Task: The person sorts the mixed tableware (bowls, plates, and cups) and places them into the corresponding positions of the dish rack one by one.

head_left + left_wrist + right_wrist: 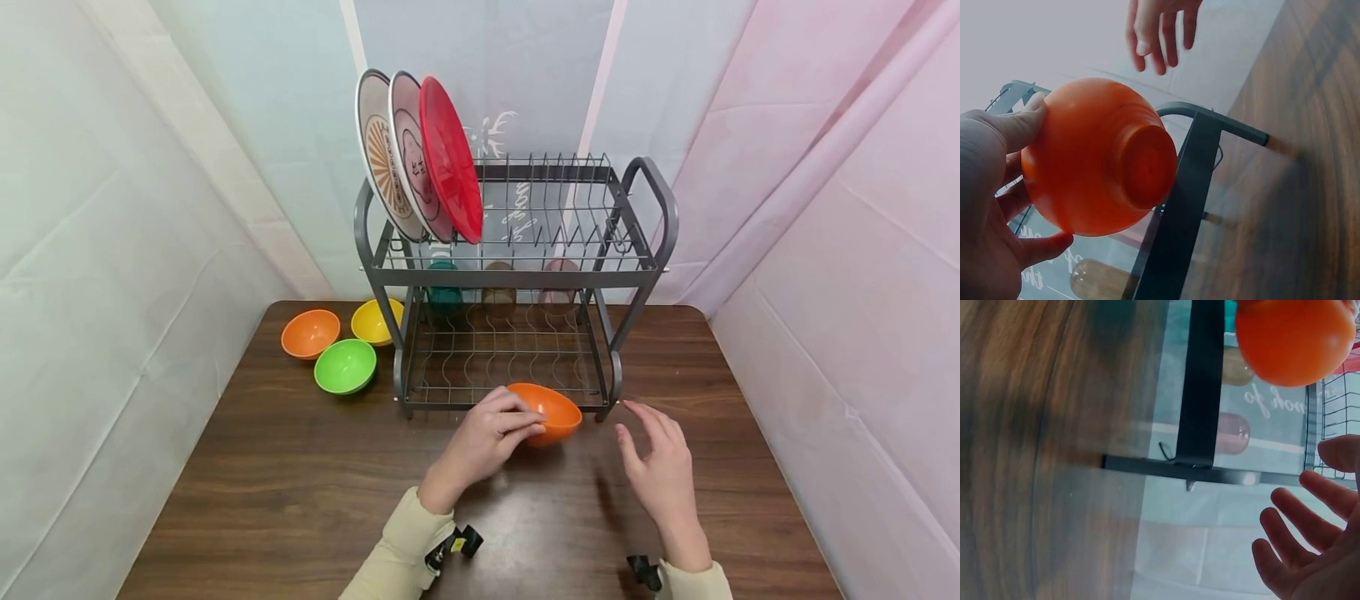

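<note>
- A smooth, round-bellied orange bowl (555, 412) with a raised ring foot is held tilted just in front of the lower tier of the rack; whether the rack is touched cannot be told.
- Its rim is pinched between the thumb and curled fingers of the left hand (486, 440).
- Nothing is held by the right hand (662, 473); its fingers are spread and slightly bent, near the bowl but apart from it.
- The dark metal rack (517, 278) is built of flat bars, rounded tube handles and thin wires, wavy below.
- Two tiers are counted.
- Three round plates are stood on edge above: two pale, printed ones (377, 158) and one glossy red plate (450, 162).
- Three see-through cups are seen below: teal (445, 293), brown (498, 292), pink (558, 292).
- Three more bowls, orange (311, 335), yellow (372, 323) and green (345, 367), are grouped left on the wood-grained table (285, 500).
</note>
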{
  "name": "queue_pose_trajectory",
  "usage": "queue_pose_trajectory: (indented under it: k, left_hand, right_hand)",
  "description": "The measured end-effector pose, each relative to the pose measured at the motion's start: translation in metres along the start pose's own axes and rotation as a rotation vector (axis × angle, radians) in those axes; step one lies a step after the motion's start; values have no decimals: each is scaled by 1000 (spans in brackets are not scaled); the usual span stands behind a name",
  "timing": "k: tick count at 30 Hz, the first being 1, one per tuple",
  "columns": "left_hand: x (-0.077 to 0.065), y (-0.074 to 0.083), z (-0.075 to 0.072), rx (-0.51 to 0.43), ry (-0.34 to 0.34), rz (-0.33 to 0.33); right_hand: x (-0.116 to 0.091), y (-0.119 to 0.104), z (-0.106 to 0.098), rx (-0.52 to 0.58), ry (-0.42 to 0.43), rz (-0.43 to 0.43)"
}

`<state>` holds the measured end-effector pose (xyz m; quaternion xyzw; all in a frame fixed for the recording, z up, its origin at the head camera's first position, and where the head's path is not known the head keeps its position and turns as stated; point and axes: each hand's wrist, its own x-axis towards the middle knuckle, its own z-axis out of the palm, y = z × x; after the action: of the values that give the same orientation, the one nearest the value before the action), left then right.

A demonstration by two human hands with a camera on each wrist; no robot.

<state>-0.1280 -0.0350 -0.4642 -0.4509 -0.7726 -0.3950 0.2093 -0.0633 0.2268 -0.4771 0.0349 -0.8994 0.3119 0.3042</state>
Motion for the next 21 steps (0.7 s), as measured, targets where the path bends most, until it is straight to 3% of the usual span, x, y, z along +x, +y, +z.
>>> queue_pose_trajectory:
  k: [13, 21]
  left_hand:
    - [22, -11, -10, 82, -76, 36]
    - [33, -17, -14, 124, -159, 30]
  right_hand:
    - [-8, 22, -2, -107, -61, 129]
    - [-13, 28, 0, -151, -186, 159]
